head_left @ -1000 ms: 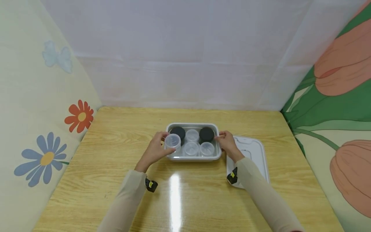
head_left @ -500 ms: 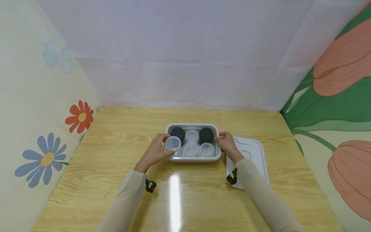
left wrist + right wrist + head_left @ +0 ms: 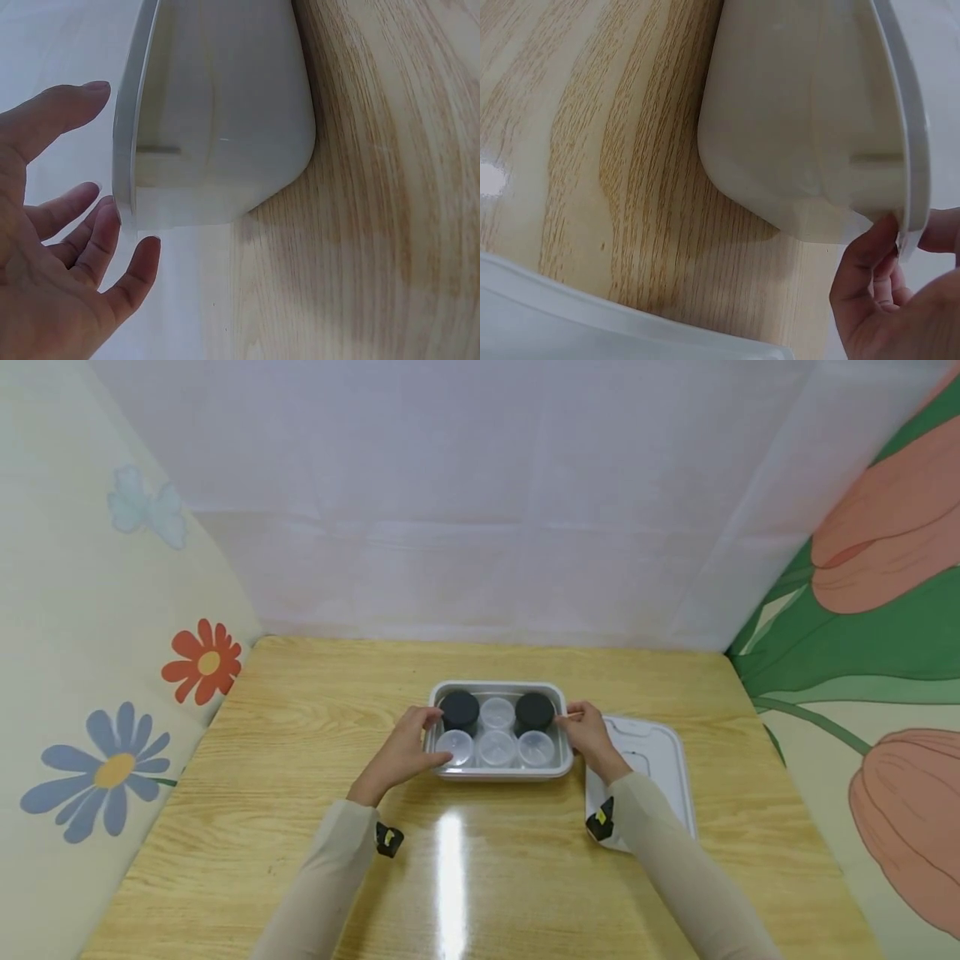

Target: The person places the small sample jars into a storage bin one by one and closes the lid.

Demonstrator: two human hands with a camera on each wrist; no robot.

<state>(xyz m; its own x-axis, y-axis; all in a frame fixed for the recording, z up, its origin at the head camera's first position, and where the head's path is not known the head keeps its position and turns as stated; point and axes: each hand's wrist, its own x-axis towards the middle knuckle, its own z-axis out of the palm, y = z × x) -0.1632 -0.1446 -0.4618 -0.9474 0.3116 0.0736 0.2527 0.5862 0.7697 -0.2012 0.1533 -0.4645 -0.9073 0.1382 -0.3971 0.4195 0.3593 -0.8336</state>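
Note:
A white rectangular plastic box [image 3: 495, 772] stands on the table, with small round tubs in two rows. Three clear tubs line its near row, among them the near-left clear tub [image 3: 455, 748]. In the far row a clear tub [image 3: 497, 713] sits between a left black-topped tub [image 3: 459, 708] and a right black-topped tub [image 3: 535, 711]. My left hand [image 3: 401, 756] hovers at the box's left end, thumb and fingers spread around the near-left tub. In the left wrist view its fingers [image 3: 97, 240] curve loosely by the rim. My right hand [image 3: 900, 300] pinches the rim at the right end.
A white lid [image 3: 652, 760] lies flat on the wooden table [image 3: 315, 710] to the right of the box, partly under the right forearm. A pale cloth backdrop [image 3: 480, 527] hangs behind the table, with flower-printed panels on both sides.
The near-left clear tub has gone down into the box, level with its neighbours, and my left hand has let go of it. My right hand stays on the rim.

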